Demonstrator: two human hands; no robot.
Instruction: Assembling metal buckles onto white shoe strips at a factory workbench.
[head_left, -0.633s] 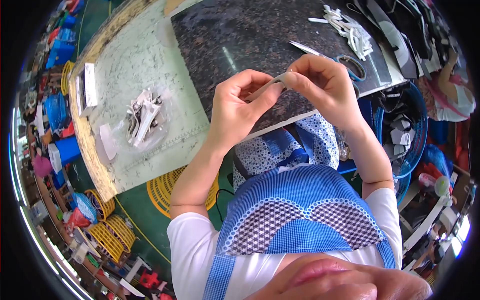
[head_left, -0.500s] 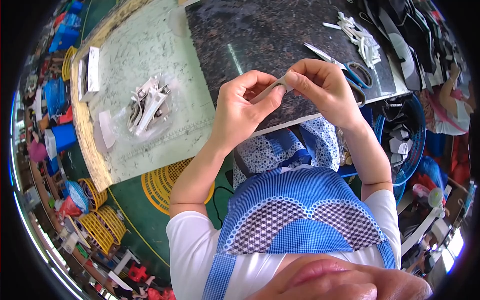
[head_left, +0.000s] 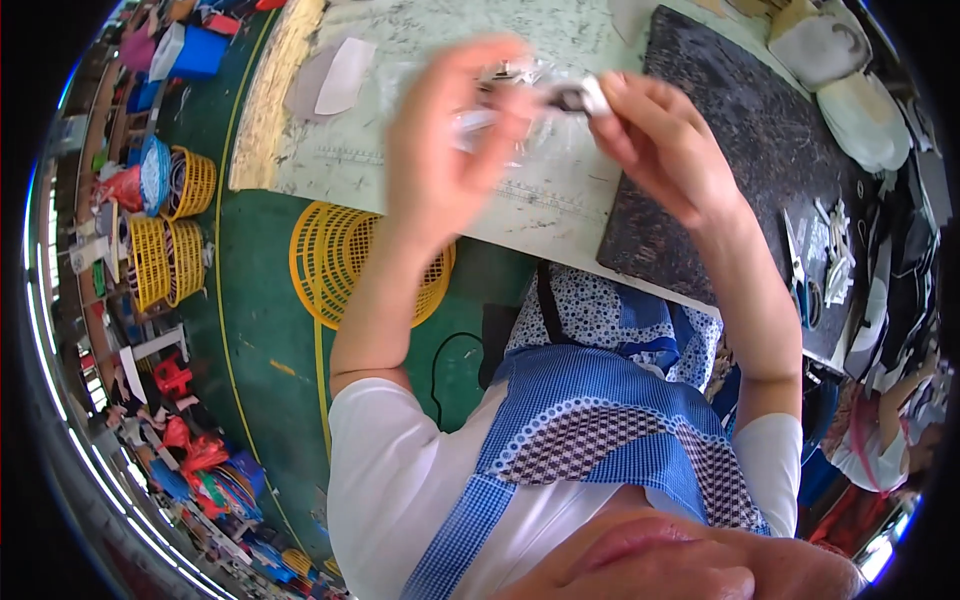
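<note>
My right hand (head_left: pixel 665 140) pinches a small white strip with a dark patch (head_left: pixel 594 97) between thumb and fingers, above the pale work board. My left hand (head_left: pixel 440 150) is smeared by motion. Its thumb and fingers look apart, with nothing plainly held between them. Just behind and below both hands lies a clear plastic bag (head_left: pixel 535 150) with white and dark pieces, partly hidden by the left hand.
A dark stone slab (head_left: pixel 740 150) covers the right of the pale board (head_left: pixel 560 215). Scissors (head_left: pixel 797 260) and a pile of white strips (head_left: pixel 838 250) lie on it. Pale cut pieces (head_left: pixel 343 75) rest at left. A yellow basket (head_left: pixel 325 265) stands on the floor below.
Both hands have moved from over the dark slab to the bag on the pale board. They have parted, and the strip is now in my right hand. The view has swung left.
</note>
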